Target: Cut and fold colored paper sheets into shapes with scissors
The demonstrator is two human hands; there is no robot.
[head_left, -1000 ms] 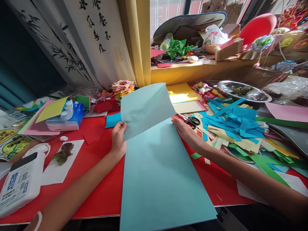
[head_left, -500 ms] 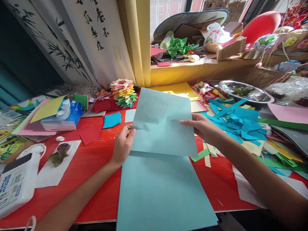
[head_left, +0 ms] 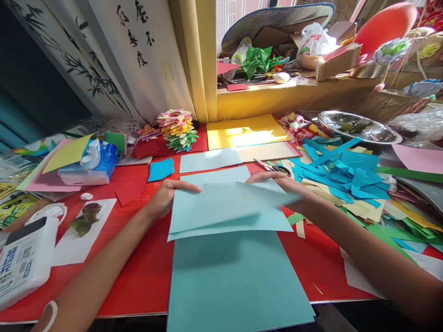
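A light blue sheet (head_left: 194, 212) is held above a larger light blue paper stack (head_left: 235, 281) that lies at the table's front edge. My left hand (head_left: 169, 196) pinches the sheet's left side, thumb below and index finger stretched on top. At the right, my right hand (head_left: 277, 182) grips the sheet's far part, where a flap is curled or folded over toward the front and blurred by motion. Some right fingertips are hidden by the paper. Scissors (head_left: 273, 167) with dark handles lie just behind my right hand.
Cut blue strips (head_left: 349, 170) and a metal bowl (head_left: 360, 127) are on the right. A folded-paper stack (head_left: 177, 130), blue squares (head_left: 161, 170) and a yellow sheet (head_left: 247, 131) lie behind. At left are a tissue pack (head_left: 92, 166) and a white box (head_left: 29, 258).
The sheet has come down and nearer, and its right part now bends over. Both hands have shifted slightly, and the scissors and pale sheets behind have come into view.
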